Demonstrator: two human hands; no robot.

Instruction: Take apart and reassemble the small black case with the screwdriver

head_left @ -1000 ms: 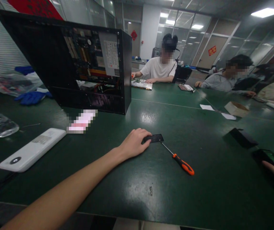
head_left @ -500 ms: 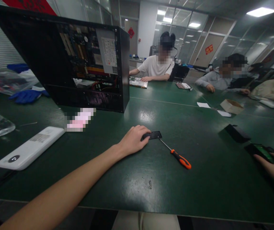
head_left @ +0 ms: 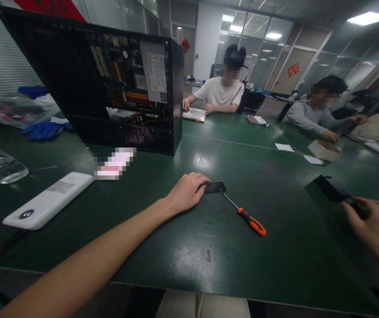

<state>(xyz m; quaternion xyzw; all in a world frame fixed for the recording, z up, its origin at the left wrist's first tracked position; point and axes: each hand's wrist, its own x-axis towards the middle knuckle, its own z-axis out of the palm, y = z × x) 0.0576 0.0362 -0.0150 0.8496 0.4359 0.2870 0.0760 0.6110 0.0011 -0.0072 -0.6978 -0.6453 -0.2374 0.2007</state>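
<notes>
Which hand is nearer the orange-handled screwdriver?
Left. The left hand holds the black piece by the tip of the screwdriver; the right hand is farther off, to the right.
</notes>
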